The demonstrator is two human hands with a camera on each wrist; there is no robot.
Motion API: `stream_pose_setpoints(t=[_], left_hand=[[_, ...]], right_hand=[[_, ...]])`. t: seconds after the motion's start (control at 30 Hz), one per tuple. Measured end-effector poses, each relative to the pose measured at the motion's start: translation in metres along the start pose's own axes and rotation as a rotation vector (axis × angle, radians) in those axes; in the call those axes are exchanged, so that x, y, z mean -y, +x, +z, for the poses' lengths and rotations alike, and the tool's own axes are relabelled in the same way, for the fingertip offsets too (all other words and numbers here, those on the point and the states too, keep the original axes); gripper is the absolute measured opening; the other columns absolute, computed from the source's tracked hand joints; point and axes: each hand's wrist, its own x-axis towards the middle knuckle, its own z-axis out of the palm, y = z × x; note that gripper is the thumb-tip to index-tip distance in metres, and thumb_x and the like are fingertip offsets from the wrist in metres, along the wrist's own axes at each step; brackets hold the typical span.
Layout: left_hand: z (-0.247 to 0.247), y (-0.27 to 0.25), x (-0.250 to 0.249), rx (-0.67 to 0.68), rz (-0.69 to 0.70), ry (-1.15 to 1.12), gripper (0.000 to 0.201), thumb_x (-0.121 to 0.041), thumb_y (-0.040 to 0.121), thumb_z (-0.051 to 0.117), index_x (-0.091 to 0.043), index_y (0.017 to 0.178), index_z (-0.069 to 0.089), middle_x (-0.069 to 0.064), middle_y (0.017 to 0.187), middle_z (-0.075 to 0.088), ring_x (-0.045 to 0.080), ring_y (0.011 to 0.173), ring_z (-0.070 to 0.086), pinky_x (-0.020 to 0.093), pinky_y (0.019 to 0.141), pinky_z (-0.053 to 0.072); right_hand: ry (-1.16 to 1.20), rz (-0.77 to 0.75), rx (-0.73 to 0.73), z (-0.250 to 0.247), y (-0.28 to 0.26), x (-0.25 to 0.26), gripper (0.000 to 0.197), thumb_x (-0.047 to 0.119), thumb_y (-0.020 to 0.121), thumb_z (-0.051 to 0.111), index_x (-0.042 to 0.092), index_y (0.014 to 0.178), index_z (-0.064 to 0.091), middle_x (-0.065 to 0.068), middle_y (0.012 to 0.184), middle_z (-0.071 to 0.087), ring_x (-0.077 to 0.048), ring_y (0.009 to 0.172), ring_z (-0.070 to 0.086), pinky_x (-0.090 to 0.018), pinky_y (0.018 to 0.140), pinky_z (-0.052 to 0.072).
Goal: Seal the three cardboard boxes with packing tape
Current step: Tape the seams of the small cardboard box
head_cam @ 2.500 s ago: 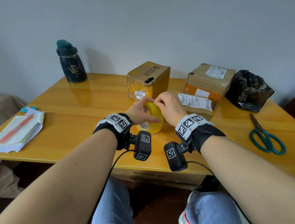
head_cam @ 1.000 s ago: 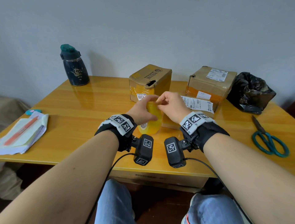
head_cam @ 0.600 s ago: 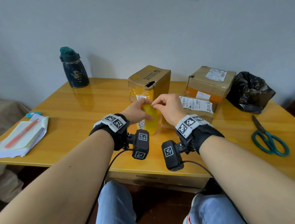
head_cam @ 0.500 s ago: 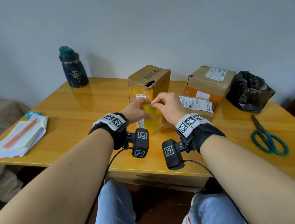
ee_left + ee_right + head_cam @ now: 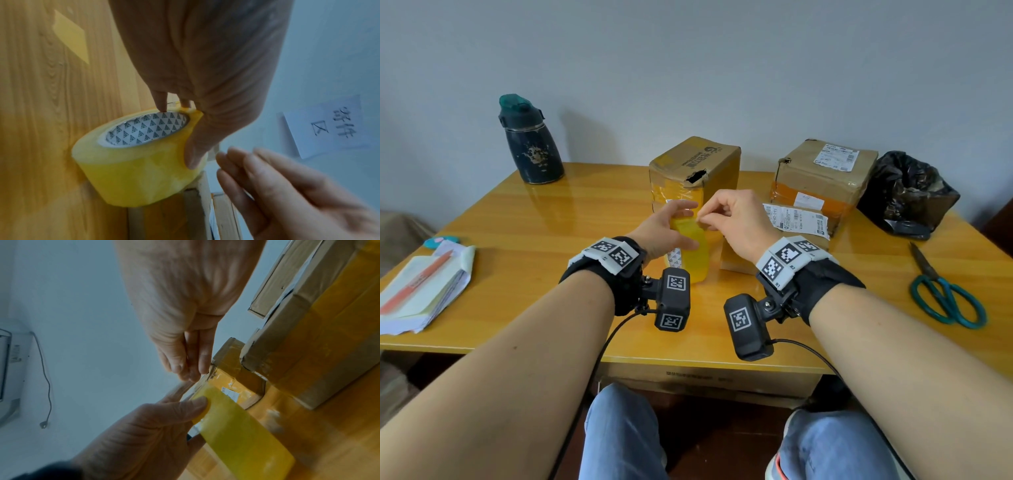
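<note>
A yellow packing tape roll (image 5: 690,255) stands on edge on the table (image 5: 551,222), in front of three cardboard boxes. These are a tall box (image 5: 695,168), a wider box (image 5: 825,171) and a flat labelled box (image 5: 796,228). My left hand (image 5: 674,226) grips the roll (image 5: 133,165), thumb on its outer face and fingers at the patterned core. My right hand (image 5: 703,219) hovers at the roll's top rim, its fingertips (image 5: 189,373) pressed together in a pinch. A pale sliver of tape end (image 5: 214,150) shows between roll and fingertips.
A dark bottle (image 5: 530,144) stands at the back left. Papers with an orange pen (image 5: 424,287) lie at the left edge. Teal-handled scissors (image 5: 945,298) lie at the right. A black plastic bag (image 5: 907,195) sits behind them.
Both hands have stayed on the roll. The left has turned it slightly, and the right fingertips have moved from lying on its top to a pinch at the rim.
</note>
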Motion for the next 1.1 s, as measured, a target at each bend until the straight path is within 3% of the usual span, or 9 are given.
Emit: stream_pose_setpoints(t=[0.13,0.27,0.33,0.5,0.63,0.73,0.83,0.97,1.1], left_hand=[[0.007,-0.004,0.0,-0.121,0.091,0.173,0.065,-0.015,0.075,0.08,-0.031,0.129,0.049,-0.011,0.127,0.052,0.009,0.105,0.053,0.014,0.074,0.04],[0.016,-0.002,0.001,-0.321,0.223,0.323,0.059,-0.02,0.066,0.086,-0.027,0.117,0.057,-0.003,0.124,0.051,0.013,0.118,0.045,0.024,0.093,0.038],[0.021,-0.001,0.0,-0.381,0.278,0.289,0.051,-0.017,0.066,0.085,-0.023,0.108,0.057,-0.002,0.112,0.054,0.014,0.108,0.051,0.025,0.092,0.043],[0.021,-0.002,0.003,-0.489,0.303,0.172,0.03,-0.013,0.073,0.082,-0.018,0.087,0.056,-0.009,0.082,0.06,0.009,0.079,0.059,0.016,0.071,0.05],[0.023,-0.002,0.003,-0.508,0.304,0.256,0.02,-0.016,0.077,0.078,-0.019,0.078,0.058,-0.009,0.076,0.06,0.011,0.075,0.059,0.025,0.071,0.051],[0.023,-0.002,0.002,-0.545,0.311,0.26,0.019,-0.018,0.078,0.077,-0.016,0.083,0.059,-0.006,0.079,0.062,0.011,0.075,0.059,0.026,0.071,0.052],[0.021,-0.004,0.002,-0.574,0.295,0.224,0.027,-0.024,0.077,0.079,-0.019,0.09,0.057,-0.012,0.078,0.062,0.002,0.072,0.058,0.018,0.066,0.049],[0.021,-0.007,0.002,-0.559,0.291,0.267,0.013,-0.024,0.082,0.074,-0.02,0.079,0.063,-0.011,0.075,0.062,0.009,0.074,0.061,0.027,0.071,0.052],[0.018,-0.01,0.0,-0.558,0.264,0.255,0.014,-0.021,0.087,0.069,-0.016,0.078,0.059,-0.008,0.075,0.061,0.011,0.077,0.059,0.024,0.068,0.046]], right_hand=[[0.039,0.024,-0.054,-0.004,-0.003,-0.003,0.006,0.0,0.085,0.067,0.005,0.081,0.068,-0.01,0.081,0.069,-0.022,0.076,0.069,-0.028,0.069,0.059],[-0.011,0.013,-0.075,-0.001,-0.004,-0.004,0.007,0.003,0.084,0.068,0.009,0.08,0.068,-0.008,0.081,0.069,-0.023,0.076,0.066,-0.034,0.07,0.056],[-0.031,0.002,-0.085,0.002,-0.004,-0.003,0.006,0.004,0.084,0.068,0.009,0.081,0.069,-0.005,0.081,0.069,-0.022,0.077,0.066,-0.037,0.074,0.056],[-0.042,0.014,-0.092,0.002,-0.006,-0.003,0.006,0.005,0.085,0.067,0.01,0.082,0.069,0.001,0.077,0.066,-0.017,0.073,0.063,-0.038,0.073,0.055],[-0.101,-0.041,-0.11,0.006,-0.005,-0.008,0.007,0.005,0.082,0.07,0.011,0.078,0.071,-0.003,0.099,0.068,-0.017,0.088,0.063,-0.038,0.082,0.053],[-0.148,-0.072,-0.107,0.008,-0.004,-0.009,0.008,0.009,0.08,0.074,0.015,0.075,0.071,-0.004,0.122,0.056,-0.019,0.107,0.057,-0.036,0.088,0.05],[-0.137,-0.067,-0.088,0.002,-0.002,-0.005,0.007,0.01,0.081,0.074,0.015,0.077,0.071,-0.003,0.117,0.055,-0.015,0.105,0.055,-0.036,0.089,0.05],[-0.134,-0.097,-0.122,0.005,-0.006,-0.005,0.015,0.008,0.086,0.067,0.013,0.099,0.074,-0.003,0.106,0.06,-0.015,0.095,0.06,-0.035,0.084,0.052],[0.003,0.017,-0.107,0.012,-0.012,-0.009,0.057,0.005,0.093,0.056,0.023,0.144,0.037,-0.001,0.105,0.061,-0.015,0.089,0.064,-0.032,0.079,0.056]])
